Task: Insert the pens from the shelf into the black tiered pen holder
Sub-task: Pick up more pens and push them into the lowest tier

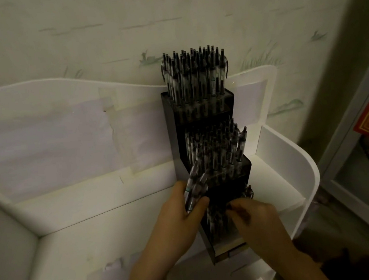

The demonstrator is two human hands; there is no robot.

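Head view: black pen holder (204, 137) stands on the white shelf (109, 221), at the shelf's back right, against its rear panel. Top and middle tiers are packed with upright pens (194, 73). Left hand (183, 212) is at the holder's left front edge, fingers clamped on a small bundle of pens (195, 187), tips angled up. Right hand (255, 215) is over the lowest tier, fingertips pinched together, probably on one pen; too dark and blurred to confirm.
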